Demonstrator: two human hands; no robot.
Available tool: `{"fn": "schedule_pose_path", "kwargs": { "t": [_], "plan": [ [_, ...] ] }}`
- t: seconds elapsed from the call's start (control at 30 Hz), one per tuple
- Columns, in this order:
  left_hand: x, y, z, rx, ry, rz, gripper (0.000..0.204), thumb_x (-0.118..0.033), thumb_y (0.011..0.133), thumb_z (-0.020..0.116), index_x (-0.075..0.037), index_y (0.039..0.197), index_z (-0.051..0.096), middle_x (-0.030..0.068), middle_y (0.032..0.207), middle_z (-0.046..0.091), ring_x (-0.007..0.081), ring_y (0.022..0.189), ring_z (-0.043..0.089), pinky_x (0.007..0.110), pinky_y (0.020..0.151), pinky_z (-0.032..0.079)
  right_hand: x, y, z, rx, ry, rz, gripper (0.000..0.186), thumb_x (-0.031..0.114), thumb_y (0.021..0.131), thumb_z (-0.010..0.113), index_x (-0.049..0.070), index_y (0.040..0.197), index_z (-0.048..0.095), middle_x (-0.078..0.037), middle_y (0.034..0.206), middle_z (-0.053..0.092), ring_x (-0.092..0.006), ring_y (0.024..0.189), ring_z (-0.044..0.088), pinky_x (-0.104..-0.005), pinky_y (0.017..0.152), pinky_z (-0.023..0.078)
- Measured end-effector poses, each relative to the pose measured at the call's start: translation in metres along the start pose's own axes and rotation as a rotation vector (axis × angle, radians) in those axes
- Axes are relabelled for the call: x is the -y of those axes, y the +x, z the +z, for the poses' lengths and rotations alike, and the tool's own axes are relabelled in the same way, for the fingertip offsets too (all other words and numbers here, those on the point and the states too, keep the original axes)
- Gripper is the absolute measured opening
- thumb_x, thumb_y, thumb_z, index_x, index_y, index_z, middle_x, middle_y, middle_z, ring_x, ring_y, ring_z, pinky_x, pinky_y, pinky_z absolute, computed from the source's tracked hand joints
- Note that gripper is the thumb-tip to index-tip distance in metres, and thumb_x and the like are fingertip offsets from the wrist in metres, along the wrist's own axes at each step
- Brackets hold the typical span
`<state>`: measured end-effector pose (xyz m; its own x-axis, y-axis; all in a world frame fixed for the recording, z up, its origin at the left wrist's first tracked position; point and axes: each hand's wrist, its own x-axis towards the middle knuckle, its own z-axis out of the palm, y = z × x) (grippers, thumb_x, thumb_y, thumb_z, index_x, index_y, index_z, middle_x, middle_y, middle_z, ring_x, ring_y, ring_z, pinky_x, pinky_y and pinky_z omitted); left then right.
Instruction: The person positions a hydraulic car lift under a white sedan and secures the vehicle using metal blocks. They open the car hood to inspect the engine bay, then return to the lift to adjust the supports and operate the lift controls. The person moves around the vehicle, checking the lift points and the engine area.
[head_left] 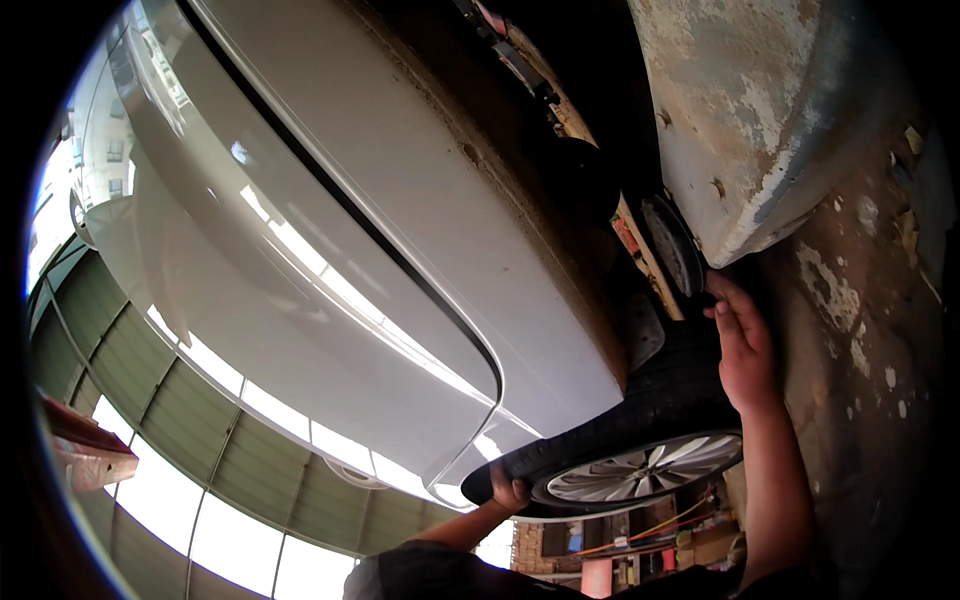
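Observation:
The white car (350, 260) fills the middle of the view, its side panels and dark underside slanting across. At the tyre (590, 430) of its silver-spoked wheel (650, 470), my left hand (508, 492) is closed on the edge, with some fingers hidden. My right hand (745, 350) reaches up beside the car's underside. Its fingers are bent at the lower edge of a black round disc (672, 245), whose exact kind I cannot make out. Alongside the disc runs a yellowish bar (648, 265) with an orange-red patch.
A block with chipped pale paint (740, 120) hangs close above my right hand. The stained floor (850, 350) lies at the right. Behind the wheel are shelves with assorted items (650, 560). A green panelled wall (240, 450) with bright windows curves along the lower left.

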<state>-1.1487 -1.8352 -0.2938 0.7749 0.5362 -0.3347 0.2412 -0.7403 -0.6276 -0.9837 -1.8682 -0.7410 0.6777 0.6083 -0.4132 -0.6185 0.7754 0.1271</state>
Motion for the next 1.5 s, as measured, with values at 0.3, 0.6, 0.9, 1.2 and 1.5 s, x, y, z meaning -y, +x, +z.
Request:
{"fn": "schedule_pose_path", "kwargs": {
  "t": [0.3,0.6,0.9,1.2,1.5],
  "plan": [
    [0.018,-0.012,0.005,-0.046,0.049,0.002,0.072,-0.054,0.091,0.041,0.011,0.120,0.043,0.0286,0.107,0.051,0.0431,0.097,0.053,0.049,0.087,0.041,0.001,-0.001,-0.002,0.012,-0.018,-0.025,0.033,0.014,0.103,0.040,-0.001,0.130,0.050,-0.009,0.125,0.057,-0.0136,0.112,0.053,-0.0292,0.097,0.041],
    [0.025,-0.016,0.005,-0.058,0.086,0.017,0.074,-0.054,0.092,0.039,0.012,0.124,0.041,0.0303,0.109,0.050,0.0460,0.099,0.051,0.050,0.088,0.041,0.000,-0.010,-0.005,-0.016,-0.011,-0.002,0.031,0.013,0.103,0.040,-0.001,0.129,0.051,-0.010,0.126,0.057,-0.0156,0.115,0.052,-0.0307,0.099,0.040],
    [0.020,-0.010,0.002,-0.054,0.083,0.004,0.074,-0.054,0.091,0.040,0.012,0.123,0.041,0.0300,0.110,0.050,0.0457,0.096,0.053,0.050,0.085,0.043,0.015,-0.007,0.001,-0.029,-0.106,-0.028,0.033,0.013,0.101,0.042,-0.003,0.129,0.050,-0.014,0.127,0.057,-0.0212,0.120,0.051,-0.0337,0.104,0.036],
    [0.037,-0.030,0.011,-0.072,0.169,0.032,0.079,-0.055,0.091,0.040,0.013,0.132,0.033,0.0316,0.117,0.048,0.0460,0.105,0.052,0.049,0.093,0.041,0.048,0.016,0.059,0.165,-0.044,0.117,0.052,0.032,0.102,0.040,-0.006,0.138,0.040,-0.021,0.144,0.041,-0.0272,0.135,0.038,-0.0344,0.113,0.026],
    [0.029,-0.037,0.013,-0.020,0.036,-0.117,0.080,-0.048,0.082,0.054,0.009,0.135,0.037,0.0367,0.128,0.043,0.0539,0.118,0.042,0.060,0.101,0.031,0.023,0.031,0.066,-0.024,-0.217,0.172,0.053,0.035,0.103,0.038,-0.008,0.133,0.045,-0.015,0.137,0.050,-0.0203,0.127,0.046,-0.0309,0.108,0.032]
  ]
}}
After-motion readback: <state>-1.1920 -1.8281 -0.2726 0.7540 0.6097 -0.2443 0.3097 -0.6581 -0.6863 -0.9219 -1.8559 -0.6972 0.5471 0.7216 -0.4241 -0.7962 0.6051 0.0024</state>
